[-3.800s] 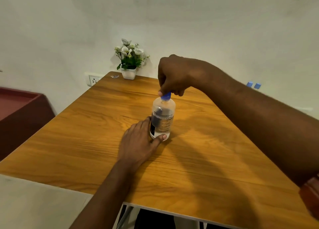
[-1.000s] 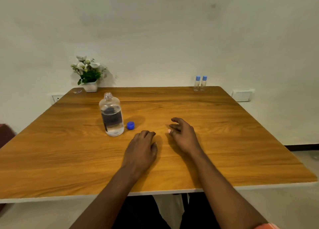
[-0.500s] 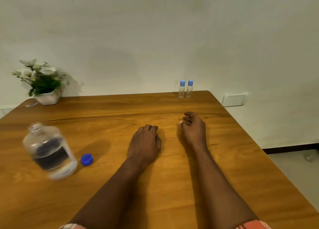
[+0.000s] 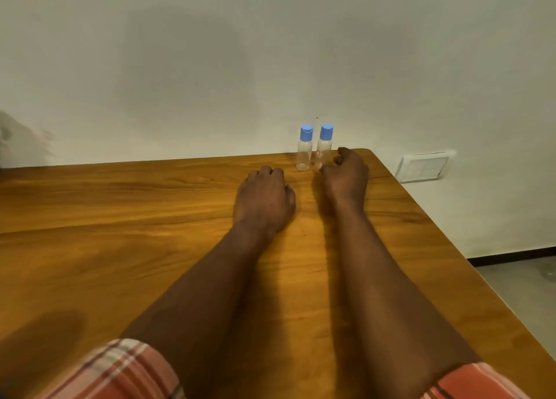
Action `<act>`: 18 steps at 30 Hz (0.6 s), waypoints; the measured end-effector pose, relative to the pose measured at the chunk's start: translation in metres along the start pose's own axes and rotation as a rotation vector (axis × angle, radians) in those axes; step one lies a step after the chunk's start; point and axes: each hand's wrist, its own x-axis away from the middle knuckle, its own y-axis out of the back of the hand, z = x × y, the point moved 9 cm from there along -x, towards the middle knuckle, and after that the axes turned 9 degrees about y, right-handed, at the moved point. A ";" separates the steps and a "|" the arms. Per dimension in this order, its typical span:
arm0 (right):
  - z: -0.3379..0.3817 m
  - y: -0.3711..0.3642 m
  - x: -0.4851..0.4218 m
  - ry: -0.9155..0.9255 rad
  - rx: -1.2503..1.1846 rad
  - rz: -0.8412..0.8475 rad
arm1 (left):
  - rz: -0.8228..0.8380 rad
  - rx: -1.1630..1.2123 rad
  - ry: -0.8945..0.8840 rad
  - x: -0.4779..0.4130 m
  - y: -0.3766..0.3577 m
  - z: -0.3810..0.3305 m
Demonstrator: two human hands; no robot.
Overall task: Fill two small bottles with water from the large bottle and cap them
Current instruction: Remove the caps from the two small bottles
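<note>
Two small clear bottles with blue caps stand side by side near the far right corner of the wooden table (image 4: 120, 218): the left small bottle (image 4: 304, 148) and the right small bottle (image 4: 324, 145). My right hand (image 4: 346, 176) reaches close to the right small bottle, fingers loosely curled and spread, holding nothing. My left hand (image 4: 264, 200) lies on the table just short of the left small bottle, fingers loosely curled, with nothing in it. The large bottle and its cap are out of view to the left.
The table's right edge (image 4: 451, 248) runs diagonally, with floor beyond it. A white wall socket plate (image 4: 422, 166) sits on the wall right of the table corner. The wall stands directly behind the small bottles.
Both hands have moved forward across the table to the small bottles. My view has turned right, so the large bottle, its blue cap and the flower pot have left the frame.
</note>
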 end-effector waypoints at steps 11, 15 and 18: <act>-0.012 -0.022 -0.020 0.036 0.042 0.067 | -0.047 0.059 0.034 -0.019 -0.011 0.002; -0.006 -0.005 0.006 0.028 0.031 0.055 | -0.036 0.098 0.050 0.002 -0.001 0.008; -0.001 0.010 0.032 0.025 0.017 0.052 | -0.021 0.111 0.060 0.028 0.010 0.011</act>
